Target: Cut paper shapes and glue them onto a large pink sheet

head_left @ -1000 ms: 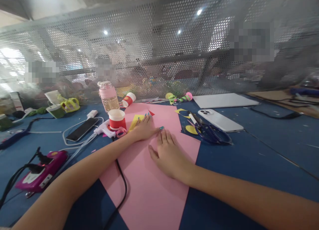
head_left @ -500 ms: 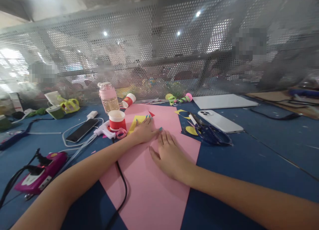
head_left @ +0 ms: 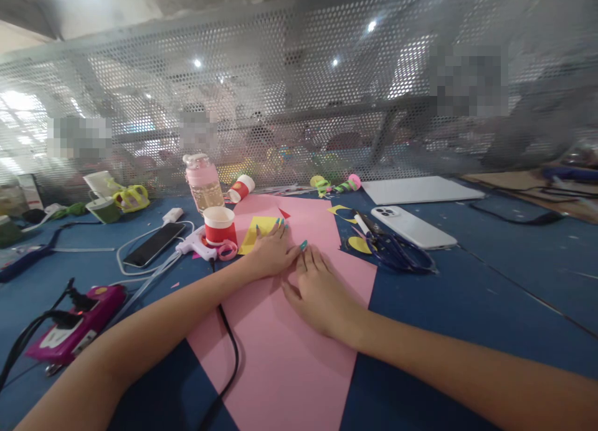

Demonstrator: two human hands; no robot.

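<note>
A large pink paper sheet (head_left: 280, 362) lies on the blue table in front of me. My left hand (head_left: 271, 250) rests flat on its far part, fingers stretched out, fingertips near a yellow paper piece (head_left: 259, 227). My right hand (head_left: 320, 291) lies flat on the pink sheet just behind the left, fingers spread and pressed down. Neither hand holds anything.
A red-and-white paper cup (head_left: 219, 224), a white glue gun (head_left: 196, 245) and a pink bottle (head_left: 204, 180) stand left of the sheet. Dark scissors (head_left: 397, 253), a white phone (head_left: 413, 227) and a laptop (head_left: 418, 189) are to the right. A black phone (head_left: 154, 244) and a magenta device (head_left: 75, 328) lie left. A mesh screen (head_left: 299, 94) closes the back.
My left hand has slid slightly back toward me over the pink sheet; the right hand stays pressed flat in nearly the same place.
</note>
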